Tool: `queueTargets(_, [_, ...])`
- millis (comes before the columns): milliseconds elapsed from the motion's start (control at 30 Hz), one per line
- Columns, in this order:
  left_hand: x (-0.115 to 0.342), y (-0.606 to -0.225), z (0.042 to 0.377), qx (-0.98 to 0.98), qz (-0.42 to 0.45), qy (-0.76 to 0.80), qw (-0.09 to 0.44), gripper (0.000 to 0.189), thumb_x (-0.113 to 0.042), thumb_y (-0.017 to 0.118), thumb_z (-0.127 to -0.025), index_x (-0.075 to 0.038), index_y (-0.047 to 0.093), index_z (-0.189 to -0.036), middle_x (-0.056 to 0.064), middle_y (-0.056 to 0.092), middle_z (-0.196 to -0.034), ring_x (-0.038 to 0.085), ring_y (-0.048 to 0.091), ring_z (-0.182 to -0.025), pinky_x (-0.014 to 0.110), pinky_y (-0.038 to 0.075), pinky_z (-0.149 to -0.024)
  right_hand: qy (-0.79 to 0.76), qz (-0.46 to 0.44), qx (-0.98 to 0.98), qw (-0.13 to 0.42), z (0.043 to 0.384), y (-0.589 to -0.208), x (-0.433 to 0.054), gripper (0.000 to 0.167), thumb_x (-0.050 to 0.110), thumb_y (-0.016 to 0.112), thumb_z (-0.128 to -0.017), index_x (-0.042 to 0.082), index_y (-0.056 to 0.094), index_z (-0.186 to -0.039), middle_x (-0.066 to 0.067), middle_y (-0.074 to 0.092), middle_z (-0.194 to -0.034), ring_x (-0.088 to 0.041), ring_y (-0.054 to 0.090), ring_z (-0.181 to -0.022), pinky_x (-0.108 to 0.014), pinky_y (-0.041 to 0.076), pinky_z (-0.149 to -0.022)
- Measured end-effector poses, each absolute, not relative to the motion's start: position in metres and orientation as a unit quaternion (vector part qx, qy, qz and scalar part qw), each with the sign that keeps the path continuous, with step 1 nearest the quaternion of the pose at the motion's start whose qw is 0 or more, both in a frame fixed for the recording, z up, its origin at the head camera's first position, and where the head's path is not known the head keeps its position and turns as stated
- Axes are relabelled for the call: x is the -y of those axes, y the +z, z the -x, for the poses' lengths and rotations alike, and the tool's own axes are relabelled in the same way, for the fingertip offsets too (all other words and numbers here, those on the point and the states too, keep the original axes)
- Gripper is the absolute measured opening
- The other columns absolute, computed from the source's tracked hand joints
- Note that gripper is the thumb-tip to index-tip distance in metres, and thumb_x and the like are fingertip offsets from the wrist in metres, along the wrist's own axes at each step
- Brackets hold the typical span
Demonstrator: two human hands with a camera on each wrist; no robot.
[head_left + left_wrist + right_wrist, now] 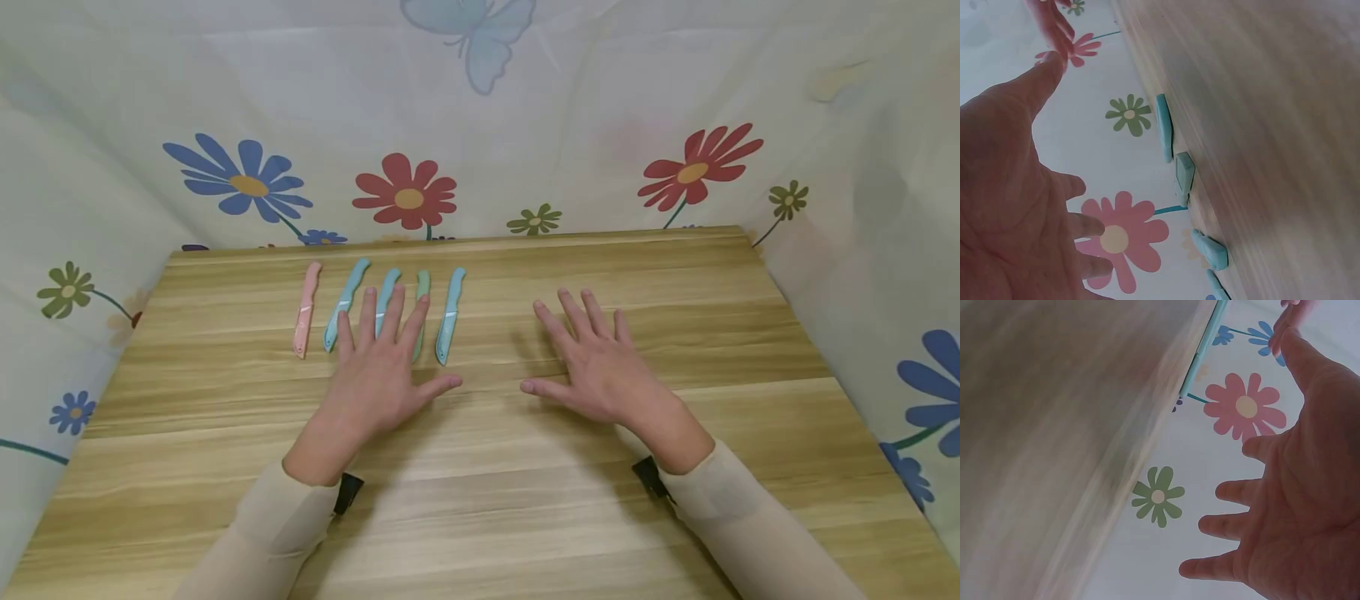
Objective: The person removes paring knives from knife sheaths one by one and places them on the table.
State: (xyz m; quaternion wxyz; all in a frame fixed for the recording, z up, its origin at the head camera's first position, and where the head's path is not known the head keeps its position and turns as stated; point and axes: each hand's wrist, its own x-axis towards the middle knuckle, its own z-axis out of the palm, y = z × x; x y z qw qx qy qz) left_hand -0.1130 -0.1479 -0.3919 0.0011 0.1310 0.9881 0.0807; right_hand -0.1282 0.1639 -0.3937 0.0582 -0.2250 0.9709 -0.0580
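Note:
Several small knives with coloured handles and matching blade covers lie in a row on the wooden table. From left to right come a pink knife (306,310), a blue knife (347,304), another blue knife (387,289), a green knife (423,286) and a last blue knife (451,317). My left hand (375,379) hovers palm down over the row, fingers spread and holding nothing; it partly hides the third and fourth knives. To the right of the row my right hand (600,371) is raised above bare wood, fingers apart, palm down, holding nothing.
The wooden table (495,517) runs back to a pale curtain (570,125) printed with flowers and a butterfly. The same cloth hangs along both sides. Dark straps or mounts (348,493) sit at the wrists beside light sleeves.

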Motion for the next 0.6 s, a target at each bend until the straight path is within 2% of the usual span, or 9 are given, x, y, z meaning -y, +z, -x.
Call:
queueTargets(300, [0.149, -0.387, 0.120, -0.987, -0.138, 0.075, -0.012, 0.115, -0.082, 0.062, -0.088, -0.020, 0.012, -0.172, 0.017, 0.004, -0.177, 0.046, -0.008, -0.160, 0.077, 0.001, -0.120, -0.069, 0.231, -0.968, 0.065, 0.130, -0.391, -0.161, 0.106, 0.086, 0.047, -0.093, 0.026, 0.008, -0.173, -0.014, 0.005, -0.178, -0.041, -0.002, -0.162, -0.076, 0.008, -0.120])
queueTargets(600, [0.148, -0.381, 0.133, -0.984, -0.152, 0.084, -0.042, 0.108, -0.078, 0.064, -0.090, -0.015, 0.026, -0.169, 0.020, 0.020, -0.173, 0.048, 0.009, -0.159, 0.076, 0.013, -0.119, -0.078, 0.238, -0.966, 0.069, 0.137, -0.387, -0.155, 0.101, 0.078, 0.054, -0.096, 0.025, 0.013, -0.172, -0.014, 0.010, -0.177, -0.042, 0.004, -0.162, -0.075, 0.012, -0.121])
